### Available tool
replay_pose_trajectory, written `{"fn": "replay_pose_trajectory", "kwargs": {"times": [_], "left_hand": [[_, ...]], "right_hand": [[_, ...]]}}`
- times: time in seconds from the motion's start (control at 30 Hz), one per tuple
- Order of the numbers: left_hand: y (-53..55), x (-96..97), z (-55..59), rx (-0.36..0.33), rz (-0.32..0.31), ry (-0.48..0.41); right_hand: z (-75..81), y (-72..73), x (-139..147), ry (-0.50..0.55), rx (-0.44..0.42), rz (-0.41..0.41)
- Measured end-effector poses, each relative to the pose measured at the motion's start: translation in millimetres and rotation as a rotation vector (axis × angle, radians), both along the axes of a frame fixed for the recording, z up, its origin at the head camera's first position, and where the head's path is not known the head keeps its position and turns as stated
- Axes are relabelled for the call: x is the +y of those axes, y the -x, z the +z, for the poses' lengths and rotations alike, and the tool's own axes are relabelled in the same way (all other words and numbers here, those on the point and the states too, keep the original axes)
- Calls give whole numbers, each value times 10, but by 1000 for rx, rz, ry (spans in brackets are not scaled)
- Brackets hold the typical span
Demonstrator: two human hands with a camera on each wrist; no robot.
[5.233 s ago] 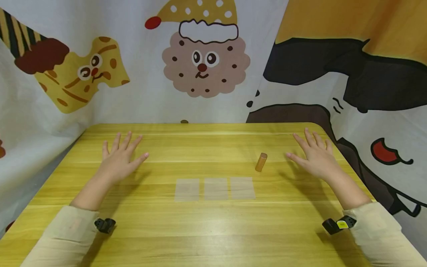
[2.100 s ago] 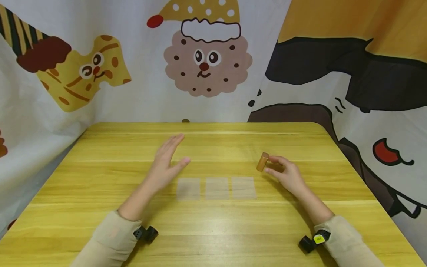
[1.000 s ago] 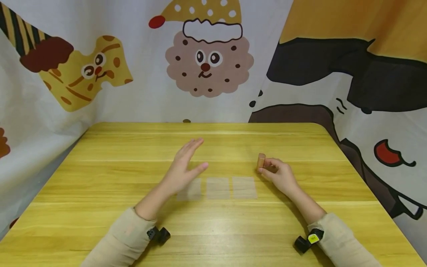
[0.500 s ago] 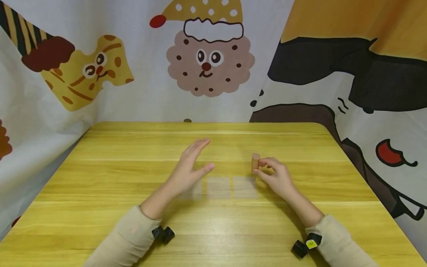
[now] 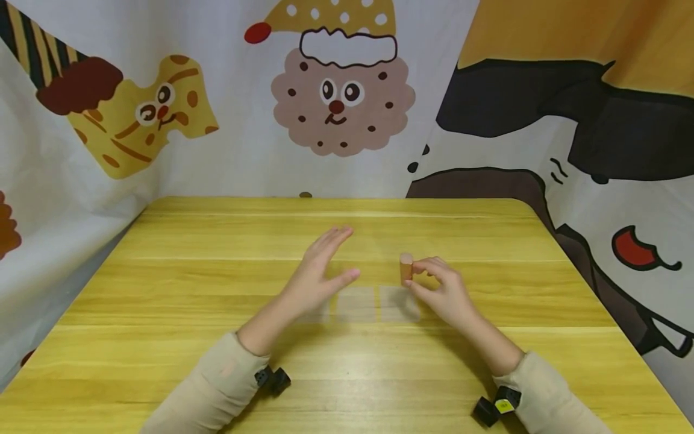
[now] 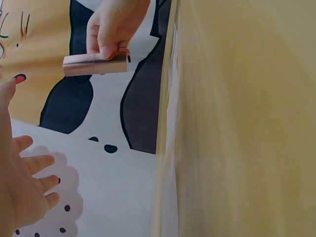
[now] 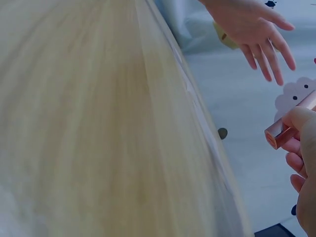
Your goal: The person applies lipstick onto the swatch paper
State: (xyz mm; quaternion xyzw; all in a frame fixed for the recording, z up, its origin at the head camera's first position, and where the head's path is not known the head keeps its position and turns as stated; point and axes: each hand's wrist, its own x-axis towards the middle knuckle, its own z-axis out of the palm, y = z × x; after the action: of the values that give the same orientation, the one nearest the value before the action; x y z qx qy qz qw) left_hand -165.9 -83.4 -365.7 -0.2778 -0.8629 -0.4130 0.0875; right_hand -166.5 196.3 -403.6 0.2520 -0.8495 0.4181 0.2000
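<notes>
A shiny rose-gold lipstick tube is held upright between the thumb and fingertips of my right hand, just behind the rightmost clear square. In the left wrist view the lipstick shows a seam around its middle; its flat end faces the right wrist camera. My left hand hovers left of it with fingers extended and thumb spread, holding nothing. Three thin translucent squares lie in a row: the right one, the middle one, and the left one, partly hidden by my left hand and wrist.
All this is on a wood-grain table with rounded far corners. Behind it hangs a white curtain printed with cartoon figures. Black cameras, the left one and the right one, sit on my wrists.
My right hand has taken hold of the lipstick and carried it left, turning it from leaning to upright. My left hand has come inward from the table's left side.
</notes>
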Motion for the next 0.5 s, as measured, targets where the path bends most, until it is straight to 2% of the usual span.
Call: {"fn": "replay_pose_trajectory", "kwargs": {"times": [0.5], "left_hand": [[-19,158,-2,27,-45,10]], "right_hand": [[40,-44,-50,13,38,37]]}}
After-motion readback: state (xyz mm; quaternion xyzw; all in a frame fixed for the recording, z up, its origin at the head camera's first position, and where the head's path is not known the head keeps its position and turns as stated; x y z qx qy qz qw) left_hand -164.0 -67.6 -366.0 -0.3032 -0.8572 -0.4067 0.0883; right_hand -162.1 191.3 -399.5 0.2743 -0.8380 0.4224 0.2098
